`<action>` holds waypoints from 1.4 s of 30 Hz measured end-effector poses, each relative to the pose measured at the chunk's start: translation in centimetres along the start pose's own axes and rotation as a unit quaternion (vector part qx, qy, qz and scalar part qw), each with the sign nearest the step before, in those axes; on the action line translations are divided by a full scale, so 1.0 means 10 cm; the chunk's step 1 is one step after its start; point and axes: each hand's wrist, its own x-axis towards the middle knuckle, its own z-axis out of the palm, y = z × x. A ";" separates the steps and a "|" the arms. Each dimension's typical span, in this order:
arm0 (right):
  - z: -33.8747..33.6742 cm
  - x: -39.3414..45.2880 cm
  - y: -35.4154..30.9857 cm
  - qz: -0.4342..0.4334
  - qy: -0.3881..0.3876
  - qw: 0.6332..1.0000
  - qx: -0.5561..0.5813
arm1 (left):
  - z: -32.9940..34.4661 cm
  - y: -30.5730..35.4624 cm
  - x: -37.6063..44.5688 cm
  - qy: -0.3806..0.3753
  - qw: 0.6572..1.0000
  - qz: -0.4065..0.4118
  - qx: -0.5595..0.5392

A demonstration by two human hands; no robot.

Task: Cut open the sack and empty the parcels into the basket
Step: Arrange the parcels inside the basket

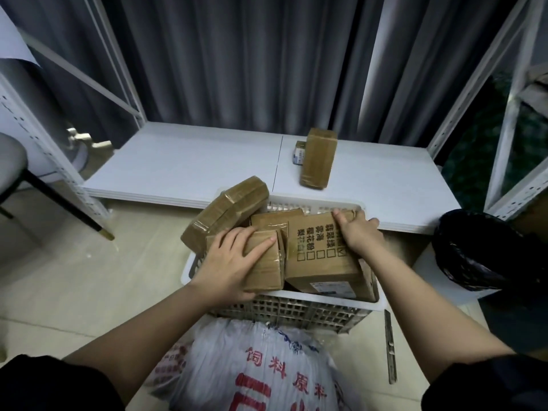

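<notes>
A: Nearest item?
B: White woven sack, red and blue print, crumpled on the floor against the basket's near wall. A slim grey tool, possibly a cutter, lies on the floor just right of it; cannot tell for sure.

A: Basket?
B: White lattice basket on the floor, full of taped brown parcels, its far rim against the low white shelf.

A: Left hand?
B: Left hand lies on a small box at the near left corner, fingers spread and slightly curled over its top, thumb along the top edge. A loose grasp.

A: Right hand?
B: Right hand grips the far top edge of the printed box, thumb on the printed face, fingers wrapped behind. That box stands tilted at the right side.

A: Others?
B: A flat parcel leans over the basket's far left corner. Farther back, an upright parcel stands on the shelf, with a small item behind it, unclear. Black-lined bin at right. Grey curtain behind.
</notes>
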 end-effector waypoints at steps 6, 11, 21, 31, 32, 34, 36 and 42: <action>0.34 -0.01 0.61 0.056 -0.059 0.996 -0.029 | 0.02 -0.04 -0.03 0.005 1.000 -0.010 -0.012; 0.35 -0.01 0.67 -0.079 -0.101 0.978 -0.166 | -0.06 0.05 0.19 0.021 0.998 -0.031 -0.058; -0.10 0.44 0.92 -0.075 -0.049 0.972 -0.216 | -0.39 0.41 1.51 0.038 0.964 -0.026 -0.264; -0.40 0.90 1.43 -0.038 0.034 0.995 -0.080 | 0.29 0.51 2.23 -0.080 0.964 -0.006 -0.253; -0.39 0.91 1.43 -0.043 0.040 0.996 -0.071 | 0.28 0.43 2.23 -0.087 0.967 -0.002 -0.240; -0.35 0.93 1.42 -0.046 0.047 0.997 -0.047 | 0.24 0.34 2.25 -0.105 0.969 0.009 -0.222; -0.30 0.93 1.40 -0.050 0.048 0.997 -0.024 | 0.18 0.36 2.34 -0.130 0.973 0.030 -0.190; -0.28 0.92 1.39 -0.069 0.050 0.996 -0.011 | 0.42 0.75 2.46 -0.241 0.966 0.068 -0.065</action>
